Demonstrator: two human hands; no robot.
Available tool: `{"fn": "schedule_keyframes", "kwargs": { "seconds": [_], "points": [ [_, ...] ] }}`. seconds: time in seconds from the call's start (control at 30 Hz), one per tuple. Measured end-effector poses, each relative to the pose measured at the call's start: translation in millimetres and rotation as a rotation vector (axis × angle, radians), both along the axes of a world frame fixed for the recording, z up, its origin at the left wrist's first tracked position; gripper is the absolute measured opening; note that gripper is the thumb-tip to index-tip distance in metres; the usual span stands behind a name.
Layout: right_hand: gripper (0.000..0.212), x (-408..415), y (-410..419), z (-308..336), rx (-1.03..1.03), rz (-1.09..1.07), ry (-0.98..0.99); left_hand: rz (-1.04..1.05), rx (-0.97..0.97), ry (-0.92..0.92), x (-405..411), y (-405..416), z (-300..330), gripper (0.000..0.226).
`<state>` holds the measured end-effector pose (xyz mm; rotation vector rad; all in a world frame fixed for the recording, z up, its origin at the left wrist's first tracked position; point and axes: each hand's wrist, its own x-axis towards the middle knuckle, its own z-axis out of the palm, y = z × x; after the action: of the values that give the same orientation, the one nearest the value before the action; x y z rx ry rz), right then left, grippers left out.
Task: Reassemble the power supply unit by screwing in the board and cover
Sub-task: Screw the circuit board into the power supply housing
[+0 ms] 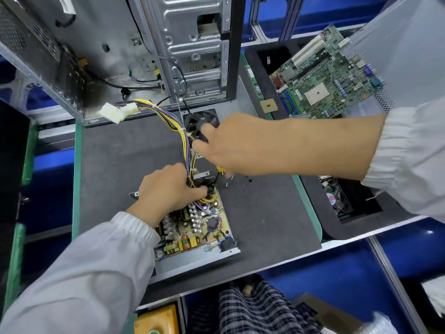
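- The power supply unit (192,237) lay uncovered on the dark work mat (265,225), toward its near edge. Its long axis ran from the near-left to the far-right, the far end pointing at the open computer case (187,49).
- The board (199,225) sat inside the metal tray, component side up, with a black socket at the near-right corner.
- The wire bundle (173,121) of yellow, black and purple leads left the far end of the unit and ran away toward the case, ending in white connectors (118,112).
- The left hand (166,191) rested on the far end of the board, fingers curled down where the bundle enters; whether they pinched the wires could not be told.
- The right hand (231,145) was held above the far end of the unit, fingers curled around a screwdriver (218,174) with a yellow handle, its dark shaft pointing down toward the far-right corner of the board.
- A black fan (201,121) lay just beyond the right hand's fingers, partly hidden by them.
- Several loose screws (228,180) lay on the mat just right of the unit.
- A motherboard (330,78) lay tilted in a black tray (255,66) at the far right.
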<state>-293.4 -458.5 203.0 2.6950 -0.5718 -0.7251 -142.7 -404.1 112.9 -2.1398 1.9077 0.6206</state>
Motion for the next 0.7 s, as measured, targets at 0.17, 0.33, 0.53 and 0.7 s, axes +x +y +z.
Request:
{"fn": "schedule_keyframes", "kwargs": {
  "seconds": [0.17,0.33,0.53,0.7],
  "points": [
    [0.015,-2.5,-2.5,13.1,-0.019,0.036,0.064,0.0,0.011,0.017,0.7,-0.6,1.3,0.053],
    [0.023,1.3,-1.4,2.5,-0.003,-0.04,0.086,0.007,0.014,0.016,0.4,-0.6,1.3,0.054],
    [0.007,2.9,-1.9,10.8,0.044,0.025,0.023,0.003,0.01,0.017,1.0,-1.0,0.1,0.056],
    [0.027,8.2,-1.4,0.1,0.011,-0.043,0.04,-0.008,0.003,-0.004,0.8,-1.2,-1.7,0.049]
  ]
}}
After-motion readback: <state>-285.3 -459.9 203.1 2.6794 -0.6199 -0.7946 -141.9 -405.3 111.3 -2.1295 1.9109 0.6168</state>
